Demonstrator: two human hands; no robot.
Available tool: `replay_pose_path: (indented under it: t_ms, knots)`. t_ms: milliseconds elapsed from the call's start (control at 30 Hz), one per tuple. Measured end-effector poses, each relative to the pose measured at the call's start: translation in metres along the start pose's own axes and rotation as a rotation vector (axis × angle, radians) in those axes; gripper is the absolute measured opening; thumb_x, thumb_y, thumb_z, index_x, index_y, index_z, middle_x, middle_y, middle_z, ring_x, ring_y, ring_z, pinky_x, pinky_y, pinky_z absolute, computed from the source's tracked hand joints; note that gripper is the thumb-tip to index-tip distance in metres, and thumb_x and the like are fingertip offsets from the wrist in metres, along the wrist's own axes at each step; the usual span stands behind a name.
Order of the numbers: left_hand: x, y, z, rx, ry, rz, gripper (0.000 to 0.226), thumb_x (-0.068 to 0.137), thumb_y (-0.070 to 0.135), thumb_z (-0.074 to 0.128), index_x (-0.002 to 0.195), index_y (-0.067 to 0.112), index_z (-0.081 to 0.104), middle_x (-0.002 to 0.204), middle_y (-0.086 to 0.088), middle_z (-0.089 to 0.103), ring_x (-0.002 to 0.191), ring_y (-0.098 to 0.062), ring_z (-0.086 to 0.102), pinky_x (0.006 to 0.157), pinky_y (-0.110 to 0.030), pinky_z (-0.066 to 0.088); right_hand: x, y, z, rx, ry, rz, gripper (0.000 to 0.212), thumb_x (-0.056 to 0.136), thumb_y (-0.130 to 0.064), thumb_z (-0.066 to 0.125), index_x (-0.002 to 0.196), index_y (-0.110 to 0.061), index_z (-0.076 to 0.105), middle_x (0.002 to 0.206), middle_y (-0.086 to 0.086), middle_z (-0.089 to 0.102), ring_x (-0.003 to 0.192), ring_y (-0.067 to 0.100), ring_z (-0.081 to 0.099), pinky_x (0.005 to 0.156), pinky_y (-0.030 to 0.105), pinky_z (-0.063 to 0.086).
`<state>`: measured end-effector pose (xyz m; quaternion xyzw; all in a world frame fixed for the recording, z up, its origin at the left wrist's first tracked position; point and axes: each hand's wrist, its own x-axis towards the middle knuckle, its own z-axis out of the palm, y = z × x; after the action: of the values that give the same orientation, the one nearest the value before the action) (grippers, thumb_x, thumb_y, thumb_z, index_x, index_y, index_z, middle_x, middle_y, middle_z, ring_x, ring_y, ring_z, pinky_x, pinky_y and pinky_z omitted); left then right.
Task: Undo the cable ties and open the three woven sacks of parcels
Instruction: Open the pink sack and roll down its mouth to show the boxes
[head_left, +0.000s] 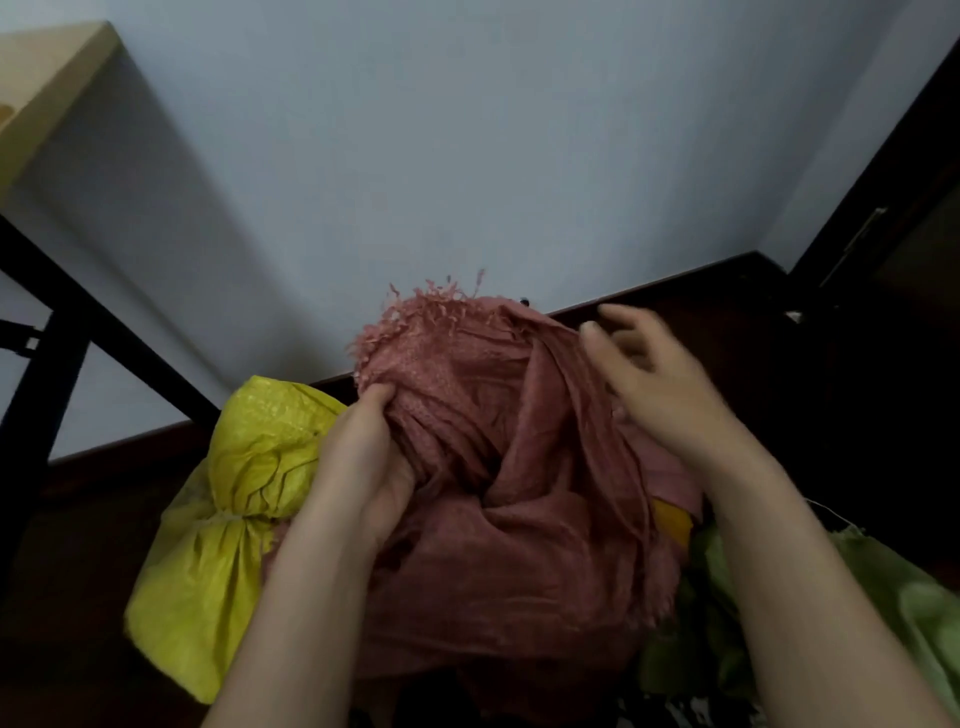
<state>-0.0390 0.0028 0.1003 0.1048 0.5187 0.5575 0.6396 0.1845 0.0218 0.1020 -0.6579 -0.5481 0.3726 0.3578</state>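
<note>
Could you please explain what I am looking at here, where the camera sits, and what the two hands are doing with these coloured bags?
There is no machine here: a person wears one camera on the head, looking forward and down, so both bare arms reach in from the bottom. In the middle stands a red woven sack with a frayed top edge. The left hand grips its bunched fabric near the top; the right hand, blurred, with its fingers spread, is at the sack's right side and holds nothing I can see. To the left lies a yellow sack, its neck still cinched by a tie. A green sack shows at the lower right. Behind is a pale wall.
</note>
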Motion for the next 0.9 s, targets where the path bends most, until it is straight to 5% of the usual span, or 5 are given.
replay_pose_path:
  t_ms: [133,367,667,767,900]
  knots:
    - [-0.006,0.000,0.008,-0.052,-0.050,-0.128,0.042,0.101,0.021,0.028,0.127,0.000,0.054,0.118,-0.020,0.065,0.107,-0.030,0.063,0.081,-0.041,0.052,-0.006,0.003,0.036,-0.019,-0.247,0.228,0.119,0.055,-0.080,0.066,0.151,-0.038,0.009,0.155,0.002,0.027,0.139,0.024,0.035,0.114,0.044,0.033]
    - [0.001,0.000,0.001,-0.034,0.065,-0.128,0.033,0.101,0.013,0.032,0.119,0.003,0.057,0.100,-0.016,0.069,0.077,-0.022,0.069,0.071,-0.039,0.058,0.011,0.025,0.054,0.260,0.032,0.410,0.016,0.090,-0.014,0.058,0.103,-0.014,0.068,0.104,0.011,0.070,0.098,0.029,0.066,0.094,0.047,0.053]
    - [0.002,0.002,0.006,0.217,0.087,0.064,0.021,0.083,0.022,0.047,0.080,0.014,0.066,0.080,-0.012,0.069,0.061,-0.024,0.057,0.057,-0.026,0.050,0.013,0.010,0.011,0.582,0.031,0.499,0.033,0.093,-0.040,0.057,0.105,-0.010,0.066,0.100,0.012,0.071,0.092,0.028,0.069,0.090,0.042,0.054]
    - [0.011,-0.007,0.006,0.865,0.106,0.303,0.036,0.081,0.058,0.060,0.091,0.024,0.066,0.114,-0.012,0.057,0.101,-0.017,0.048,0.090,-0.028,0.044,0.015,0.010,0.010,0.593,0.049,0.438,0.035,0.091,-0.039,0.059,0.105,-0.008,0.069,0.098,0.008,0.073,0.092,0.023,0.070,0.089,0.036,0.054]
    - [0.006,-0.022,-0.020,1.284,0.105,0.691,0.025,0.078,0.037,0.074,0.086,0.014,0.073,0.111,-0.011,0.045,0.113,-0.017,0.036,0.095,-0.018,0.031,0.011,0.012,0.005,0.560,0.110,0.265,0.029,0.084,-0.032,0.072,0.067,-0.009,0.073,0.070,0.004,0.074,0.067,0.016,0.070,0.064,0.025,0.056]
